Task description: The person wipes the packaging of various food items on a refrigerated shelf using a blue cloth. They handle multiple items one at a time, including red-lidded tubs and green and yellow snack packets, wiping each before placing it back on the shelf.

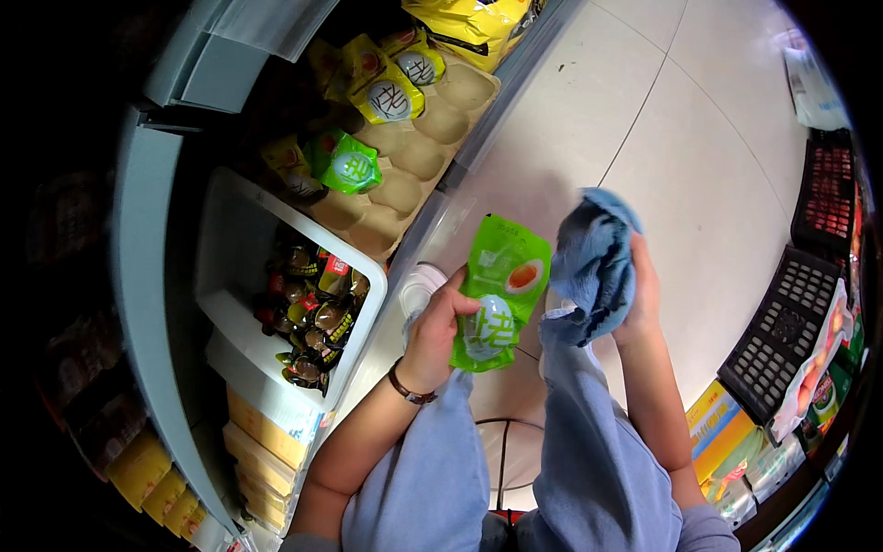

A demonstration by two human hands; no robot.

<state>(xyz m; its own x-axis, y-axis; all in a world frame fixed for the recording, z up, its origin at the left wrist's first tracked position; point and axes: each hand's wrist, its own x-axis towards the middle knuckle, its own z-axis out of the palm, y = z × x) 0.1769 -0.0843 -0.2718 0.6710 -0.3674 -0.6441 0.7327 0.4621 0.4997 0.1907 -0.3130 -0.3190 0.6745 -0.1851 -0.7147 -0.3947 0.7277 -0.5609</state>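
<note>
My left hand (pixel 437 327), with a dark watch at its wrist, grips a green flat packet (pixel 501 258) printed with a halved egg, thumb across its front. Just to the right, my right hand (pixel 641 285) holds a crumpled blue cloth (pixel 593 244) raised above the floor. Up and to the left of the packet, a cardboard egg tray (pixel 449 120) bears several yellow packets (pixel 386 97) and a green one (pixel 345 161). Below that tray stands a white plastic bin (pixel 359 281) with several small dark packaged items (pixel 313 327) in it.
Grey shelving (pixel 143 276) curves along the left, with stacked boxes (pixel 258 423) low down. A yellow bag (pixel 464 23) lies beyond the egg tray. Black crates (pixel 777 327) and packaged goods line the right side of the tiled floor (pixel 690 138). My jean-clad legs are below my hands.
</note>
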